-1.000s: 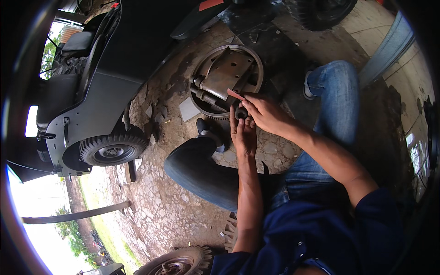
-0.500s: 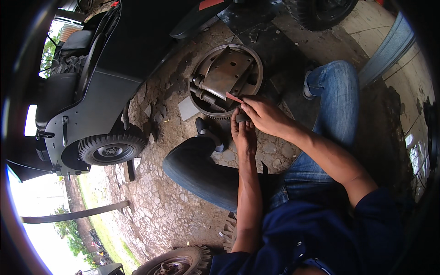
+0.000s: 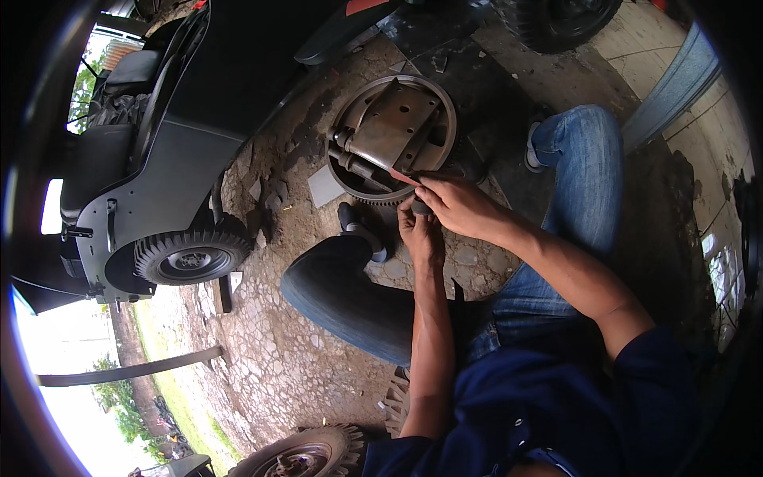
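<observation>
Cracked stone ground spreads below, a toothed wheel lying on it with a metal plate on top. Near the wheel's rim, the left hand pinches a small dark part in its fingers. Just beside it, the right hand pinches a red strip between thumb and fingers. Rubbing the part seems the step in hand; another stroke would call for a steady left hold and the strip kept against the surface.

No text, labels, brands, numbers or signs legible anywhere in head view.
</observation>
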Motion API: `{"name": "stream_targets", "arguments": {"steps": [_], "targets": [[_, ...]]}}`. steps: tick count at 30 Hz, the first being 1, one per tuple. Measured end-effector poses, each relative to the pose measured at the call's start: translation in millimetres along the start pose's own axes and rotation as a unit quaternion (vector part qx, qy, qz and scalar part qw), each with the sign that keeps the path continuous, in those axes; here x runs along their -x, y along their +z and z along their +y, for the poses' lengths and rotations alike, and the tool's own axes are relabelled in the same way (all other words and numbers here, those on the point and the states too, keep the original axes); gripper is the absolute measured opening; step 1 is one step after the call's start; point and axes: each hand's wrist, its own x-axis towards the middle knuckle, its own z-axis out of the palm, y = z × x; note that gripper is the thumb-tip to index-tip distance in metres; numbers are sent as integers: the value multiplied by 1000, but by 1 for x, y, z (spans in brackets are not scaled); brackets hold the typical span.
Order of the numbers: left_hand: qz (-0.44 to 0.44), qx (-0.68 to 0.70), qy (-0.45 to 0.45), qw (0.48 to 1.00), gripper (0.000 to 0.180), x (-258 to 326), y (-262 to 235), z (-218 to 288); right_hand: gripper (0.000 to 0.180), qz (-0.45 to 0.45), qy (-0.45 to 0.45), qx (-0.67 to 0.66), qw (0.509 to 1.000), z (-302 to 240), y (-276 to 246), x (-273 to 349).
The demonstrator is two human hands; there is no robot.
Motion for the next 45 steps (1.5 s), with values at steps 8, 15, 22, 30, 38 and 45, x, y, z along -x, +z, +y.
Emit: {"name": "stream_targets", "arguments": {"steps": [8,15,22,30,38,45], "targets": [[20,-6,27,999,42,2,13,8,25,-2,-7,10,1000,-2,0,1],[-47,87,-33,995,45,-2,17,11,23,32,-43,52,997,13,5,-2],[-54,87,-44,994,53,-3,11,9,22,-1,8,61,998,6,0,-2],[-22,66,-51,996,60,-3,11,9,15,7,-49,48,998,18,5,-3],[-36,40,4,999,60,-2,9,7,15,69,-124,156,978,10,-1,-4],[-33,60,26,997,53,-1,7,6,13,84,-146,190,967,14,3,-4]]}}
